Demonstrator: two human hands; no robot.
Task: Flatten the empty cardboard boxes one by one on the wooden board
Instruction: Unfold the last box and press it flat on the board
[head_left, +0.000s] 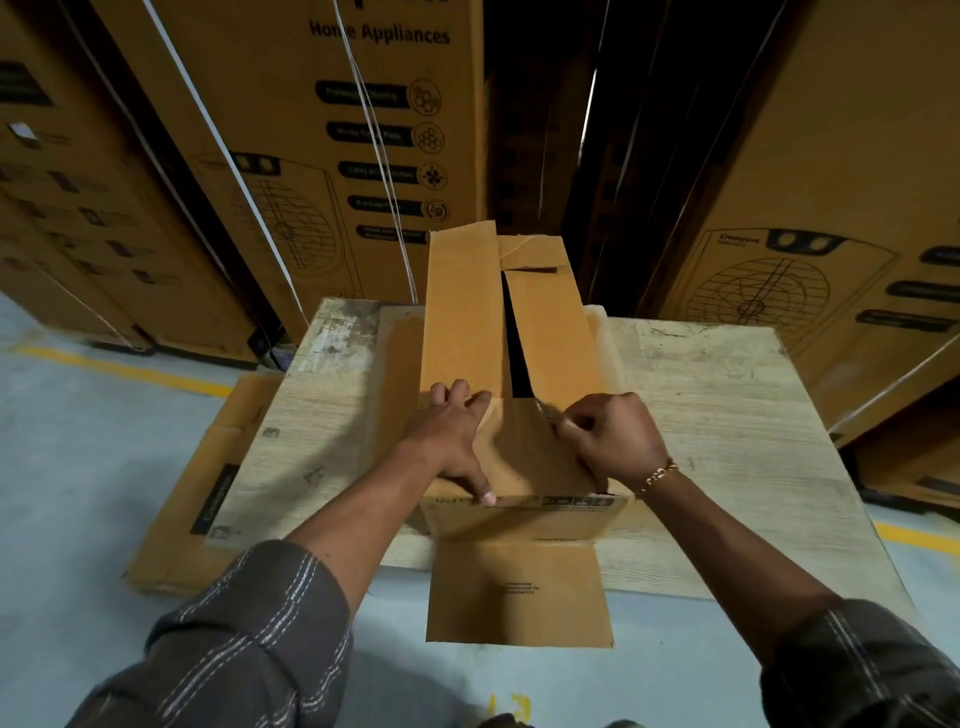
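Observation:
A brown cardboard box stands on the pale wooden board, its top flaps closed with a dark gap between them. One flap hangs down over the board's near edge. My left hand lies on the box top near the corner, fingers spread flat and thumb down on the front edge. My right hand is curled and pinches a strip of tape or flap edge at the near end of the gap.
Flattened cardboard lies under the board's left side on the grey floor. Tall strapped appliance cartons stand close behind and to the right. Yellow floor lines run along both sides.

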